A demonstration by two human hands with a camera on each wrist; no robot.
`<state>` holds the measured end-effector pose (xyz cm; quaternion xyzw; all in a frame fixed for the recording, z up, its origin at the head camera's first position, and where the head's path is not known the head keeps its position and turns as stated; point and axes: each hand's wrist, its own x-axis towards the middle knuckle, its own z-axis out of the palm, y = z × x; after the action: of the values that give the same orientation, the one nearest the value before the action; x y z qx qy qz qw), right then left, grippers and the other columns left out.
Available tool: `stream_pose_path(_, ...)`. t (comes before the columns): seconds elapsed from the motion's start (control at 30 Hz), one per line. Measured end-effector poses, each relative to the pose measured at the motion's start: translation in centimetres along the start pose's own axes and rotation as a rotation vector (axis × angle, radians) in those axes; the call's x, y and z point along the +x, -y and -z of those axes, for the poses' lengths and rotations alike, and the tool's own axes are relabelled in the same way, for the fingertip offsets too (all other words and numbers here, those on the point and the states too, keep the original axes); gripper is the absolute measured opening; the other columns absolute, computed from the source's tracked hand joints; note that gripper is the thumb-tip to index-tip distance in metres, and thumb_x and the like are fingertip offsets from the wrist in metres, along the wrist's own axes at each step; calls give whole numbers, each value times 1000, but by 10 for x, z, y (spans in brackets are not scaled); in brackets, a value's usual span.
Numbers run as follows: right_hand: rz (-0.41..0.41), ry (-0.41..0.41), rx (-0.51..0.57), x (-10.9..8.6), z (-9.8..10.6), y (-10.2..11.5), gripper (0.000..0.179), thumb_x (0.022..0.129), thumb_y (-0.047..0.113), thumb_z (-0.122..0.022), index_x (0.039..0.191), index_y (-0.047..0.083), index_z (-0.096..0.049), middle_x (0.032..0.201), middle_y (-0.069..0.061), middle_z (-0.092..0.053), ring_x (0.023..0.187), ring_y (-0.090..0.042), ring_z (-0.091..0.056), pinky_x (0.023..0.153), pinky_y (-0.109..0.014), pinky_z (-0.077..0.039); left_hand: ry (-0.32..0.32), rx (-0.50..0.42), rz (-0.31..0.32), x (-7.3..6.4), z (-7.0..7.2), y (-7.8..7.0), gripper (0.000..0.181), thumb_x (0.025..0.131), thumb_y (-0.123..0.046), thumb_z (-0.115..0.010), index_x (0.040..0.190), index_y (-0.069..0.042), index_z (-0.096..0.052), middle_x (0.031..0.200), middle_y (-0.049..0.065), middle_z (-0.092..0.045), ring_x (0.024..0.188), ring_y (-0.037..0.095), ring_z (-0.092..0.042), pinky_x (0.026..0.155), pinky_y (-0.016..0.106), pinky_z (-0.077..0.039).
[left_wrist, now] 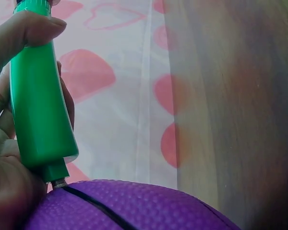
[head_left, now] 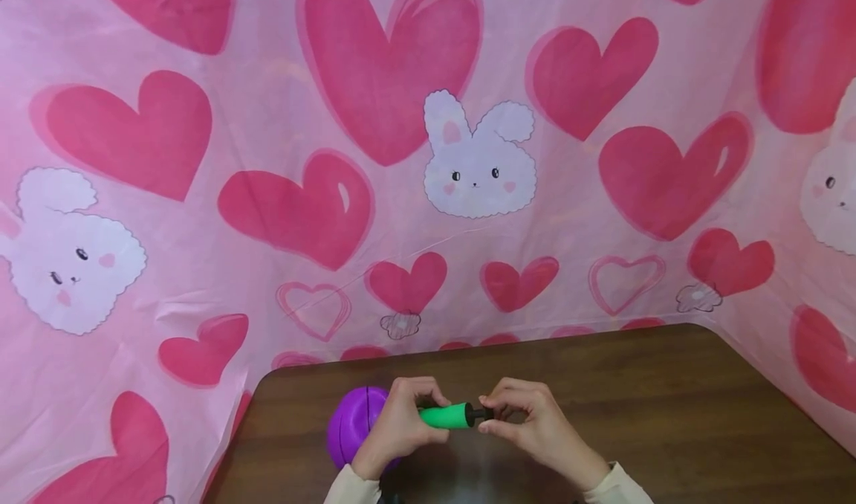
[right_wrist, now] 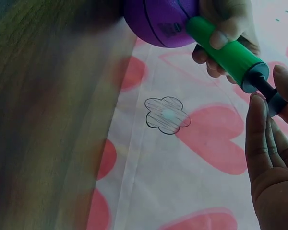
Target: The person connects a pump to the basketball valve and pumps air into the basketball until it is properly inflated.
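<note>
Clearly apart, green pump (head_left: pixel 446 415), table's far edge (head_left: pixel 481 354)

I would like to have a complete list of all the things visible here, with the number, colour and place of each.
Wood-grain table with rounded corners: one, brown, low in the head view
Heart-printed sheet: one, pink with red hearts, behind the table
Rabbit-head prints: three, white, on the sheet
Cylindrical hand pump: one, green with black handle, above the table
Round pebbled ball with dark lines: one, purple, at the pump's nozzle end
Cropped, unidentifiable shape: one, dark, bottom edge
Long sleeves: two, cream, at the wrists
Left hand: one, bare, gripping the pump
Right hand: one, bare, pinching the handle
</note>
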<state>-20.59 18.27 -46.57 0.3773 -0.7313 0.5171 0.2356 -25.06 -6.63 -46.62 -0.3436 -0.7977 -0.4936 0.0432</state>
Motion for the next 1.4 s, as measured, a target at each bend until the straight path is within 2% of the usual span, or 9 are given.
stream_pose_path(0.17,-3,5,-2,0,-1,-3,27,77,1,-88,101,7,-79,89,-9,-73,73,-7,-67,62,-22,-58,-10,18,29,-1,1,-1,30,64,-5,-92,85,-21,-78,80,-8,-73,71,2,-61,68,25,-55)
stream_pose_path(0.33,14,18,-16,1,2,-1,30,76,0,-89,102,8,-78,89,-8,-74,72,-9,-68,62,-21,-58,5,10,9,1,1,-2,30,65,-3,-91,85,-21,-78,80,-7,-73,71,0,-61,67,24,-55)
stream_pose_path(0.5,-7,28,-38,4,4,4,31,76,5,-90,102,16,-78,90,-2,-75,73,-6,-67,63,-20,-58,9,12,5,3,3,-2,29,65,-4,-92,84,-22,-78,79,-7,-72,70,0,-61,67,24,-54)
stream_pose_path(0.73,64,26,-55,8,8,6,32,75,1,-91,102,12,-77,91,-6,-75,72,-8,-68,63,-20,-58,21,7,18,2,7,-2,29,66,-6,-91,85,-23,-78,81,-7,-73,72,1,-62,67,24,-55)
stream_pose_path(0.93,81,11,-68,14,23,11,38,73,-4,-90,104,12,-77,90,-6,-75,71,-8,-67,64,-20,-58,-17,0,12,3,13,0,31,65,-3,-91,85,-22,-78,82,-5,-75,73,3,-61,66,26,-55)
stream_pose_path(1.4,128,-13,-41,18,60,17,48,68,-14,-88,107,12,-77,92,-6,-75,74,-6,-68,66,-19,-58,-56,-9,36,0,18,1,32,64,-3,-91,85,-24,-78,81,-6,-75,74,4,-61,66,26,-54)
